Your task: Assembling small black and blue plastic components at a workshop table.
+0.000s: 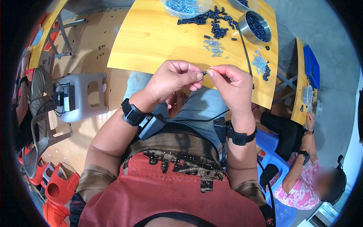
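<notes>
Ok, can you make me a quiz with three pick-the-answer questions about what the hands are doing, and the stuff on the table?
1. Where is the pile of small black pieces?
A. On the yellow table
B. On the grey stool
C. On the person's lap

2. What colour is the plastic stool on the left?
A. Blue
B. Light grey
C. Green

3. What are the left hand and right hand doing?
A. Lying flat on the table
B. Resting apart on the knees
C. Pinching one tiny dark part between their fingertips

Answers:
1. A, the black pieces lie on the tabletop beside a metal bowl.
2. B, its seat and legs look pale grey.
3. C, the fingertips of both hands meet on the tiny part, just in front of the table edge.
</notes>
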